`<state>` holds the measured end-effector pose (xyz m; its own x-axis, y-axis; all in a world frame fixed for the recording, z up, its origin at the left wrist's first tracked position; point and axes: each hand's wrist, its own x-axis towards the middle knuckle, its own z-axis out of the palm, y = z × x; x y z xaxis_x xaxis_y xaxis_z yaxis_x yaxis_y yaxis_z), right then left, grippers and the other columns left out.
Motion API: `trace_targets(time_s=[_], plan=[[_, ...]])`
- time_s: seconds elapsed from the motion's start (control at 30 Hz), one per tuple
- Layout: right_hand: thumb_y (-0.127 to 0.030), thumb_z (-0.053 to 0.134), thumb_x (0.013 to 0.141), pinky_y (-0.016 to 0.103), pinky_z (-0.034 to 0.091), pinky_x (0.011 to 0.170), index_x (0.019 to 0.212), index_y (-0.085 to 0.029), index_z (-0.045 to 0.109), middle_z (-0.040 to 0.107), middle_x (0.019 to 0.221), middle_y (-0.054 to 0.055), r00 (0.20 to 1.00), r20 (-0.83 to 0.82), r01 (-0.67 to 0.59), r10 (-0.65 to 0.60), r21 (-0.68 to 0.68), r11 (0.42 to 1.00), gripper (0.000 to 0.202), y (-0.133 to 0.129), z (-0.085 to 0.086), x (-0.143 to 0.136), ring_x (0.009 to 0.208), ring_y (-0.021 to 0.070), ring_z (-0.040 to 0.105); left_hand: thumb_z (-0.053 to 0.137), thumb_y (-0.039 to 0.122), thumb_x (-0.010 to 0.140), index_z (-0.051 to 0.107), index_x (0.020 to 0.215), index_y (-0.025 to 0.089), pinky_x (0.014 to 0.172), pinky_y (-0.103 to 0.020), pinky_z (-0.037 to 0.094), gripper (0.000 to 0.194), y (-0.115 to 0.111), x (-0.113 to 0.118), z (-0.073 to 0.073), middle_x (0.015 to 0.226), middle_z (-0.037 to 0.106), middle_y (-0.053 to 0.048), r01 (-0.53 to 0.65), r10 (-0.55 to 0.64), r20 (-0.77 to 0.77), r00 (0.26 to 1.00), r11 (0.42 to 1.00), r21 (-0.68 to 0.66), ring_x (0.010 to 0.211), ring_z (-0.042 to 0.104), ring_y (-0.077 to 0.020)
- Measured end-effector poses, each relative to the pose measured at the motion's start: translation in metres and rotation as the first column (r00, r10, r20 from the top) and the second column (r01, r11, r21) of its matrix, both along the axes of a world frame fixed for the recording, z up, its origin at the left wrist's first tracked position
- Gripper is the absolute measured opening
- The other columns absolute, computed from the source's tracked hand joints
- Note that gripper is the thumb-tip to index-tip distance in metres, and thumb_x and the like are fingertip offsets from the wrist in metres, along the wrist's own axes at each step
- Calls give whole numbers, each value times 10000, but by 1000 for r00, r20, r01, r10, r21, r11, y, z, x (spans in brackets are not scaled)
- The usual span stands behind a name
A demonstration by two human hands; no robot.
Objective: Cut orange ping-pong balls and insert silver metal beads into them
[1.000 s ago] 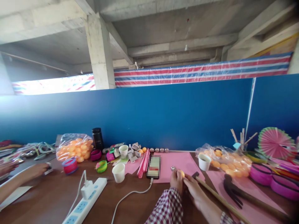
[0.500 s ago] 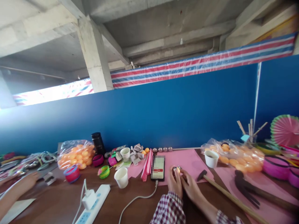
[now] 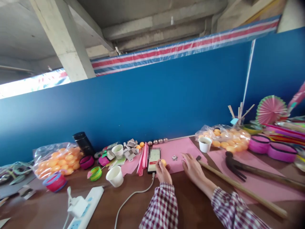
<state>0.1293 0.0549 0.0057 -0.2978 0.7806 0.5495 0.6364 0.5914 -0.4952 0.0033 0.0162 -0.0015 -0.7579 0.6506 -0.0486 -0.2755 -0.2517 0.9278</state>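
Note:
My left hand (image 3: 164, 173) is closed around an orange ball (image 3: 163, 162), a table-tennis ball by its look, beside the lower right corner of a phone (image 3: 154, 159). My right hand (image 3: 193, 168) rests low over a pink paper sheet (image 3: 186, 147), its fingers stretched out and nothing visible in them. Between the two hands lies a small cluster of shiny silver beads (image 3: 174, 157) on the sheet. Larger silver balls (image 3: 155, 142) stand in a row along the sheet's far edge.
To the right lie a long-handled hammer (image 3: 240, 187) and a claw hammer (image 3: 259, 170). Paper cups (image 3: 114, 176), a white power strip (image 3: 89, 203) and a charging cable (image 3: 135, 192) are on the left. Bags of orange balls (image 3: 57, 162) flank both sides; a blue partition (image 3: 143, 105) stands behind.
My hands have moved apart, the left keeping the orange ball and the right opening. The silver cluster now shows on the sheet between them. The camera has turned right.

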Motion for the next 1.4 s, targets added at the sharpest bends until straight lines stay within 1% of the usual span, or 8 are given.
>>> trace_targets(time_s=[0.13, 0.3, 0.5, 0.6, 0.73, 0.9, 1.07, 1.4], plan=[[-156, 331, 810, 299, 345, 888, 1175, -150, 474, 536, 1125, 101, 977, 214, 15, -15, -1, 1000, 392, 2, 4, 0, 1029, 198, 457, 454, 432, 751, 470, 989, 162, 570, -256, 506, 361, 2, 1, 0, 843, 545, -55, 23, -23, -12, 1000, 1000, 6, 579, 584, -99], [-115, 334, 804, 282, 312, 901, 1186, -180, 461, 536, 1139, 81, 947, 321, -14, 15, -3, 1000, 408, -2, 6, -12, 1065, 179, 423, 453, 424, 741, 490, 983, 149, 545, -256, 497, 368, 1, 6, 0, 834, 563, -63, 73, -77, -121, 990, 997, -40, 592, 593, -120], [-125, 352, 814, 285, 323, 870, 1109, -173, 515, 579, 1057, 84, 932, 363, -18, 18, -3, 1000, 341, 1, 5, -16, 1002, 183, 461, 478, 427, 718, 501, 952, 139, 530, -266, 495, 372, 1, 5, 0, 801, 564, -59, 101, -107, -160, 981, 994, -42, 593, 598, -136], [-144, 342, 831, 273, 346, 826, 963, -152, 578, 604, 959, 91, 928, 373, -9, 11, -9, 1000, 270, 5, 5, -12, 934, 184, 487, 480, 431, 715, 506, 947, 139, 512, -264, 492, 374, 1, 5, 0, 772, 566, -51, 114, -119, -172, 978, 993, -42, 587, 592, -137], [-165, 320, 849, 265, 359, 791, 808, -158, 591, 612, 861, 78, 927, 376, 3, -6, 8, 1000, 274, 8, 5, -8, 860, 177, 504, 483, 423, 715, 510, 931, 137, 521, -273, 496, 360, 1, 7, 2, 759, 572, -49, 144, -154, -191, 970, 988, -61, 574, 585, -133], [-177, 379, 830, 259, 354, 806, 868, -162, 585, 615, 881, 67, 934, 358, 1, 5, -17, 1000, 210, 8, 5, -7, 879, 174, 502, 486, 431, 713, 519, 935, 131, 554, -275, 501, 375, 0, 8, 2, 773, 576, -51, 143, -150, -224, 963, 989, -50, 602, 580, -131], [-144, 376, 829, 254, 346, 828, 955, -182, 584, 616, 920, 66, 932, 358, -67, 62, 0, 998, 246, 7, 4, -5, 925, 169, 492, 486, 431, 716, 516, 949, 122, 534, -276, 498, 389, 0, 7, -1, 774, 581, -58, 152, -163, -257, 953, 987, -59, 589, 573, -133], [-180, 356, 850, 252, 354, 777, 800, -174, 618, 609, 836, 71, 913, 405, -43, 38, 5, 999, 267, 6, 4, -5, 852, 169, 504, 545, 378, 690, 576, 983, 129, 667, -270, 481, 386, 3, 4, -8, 894, 623, -94, 126, -143, -412, 900, 990, -69, 768, 596, -172]])
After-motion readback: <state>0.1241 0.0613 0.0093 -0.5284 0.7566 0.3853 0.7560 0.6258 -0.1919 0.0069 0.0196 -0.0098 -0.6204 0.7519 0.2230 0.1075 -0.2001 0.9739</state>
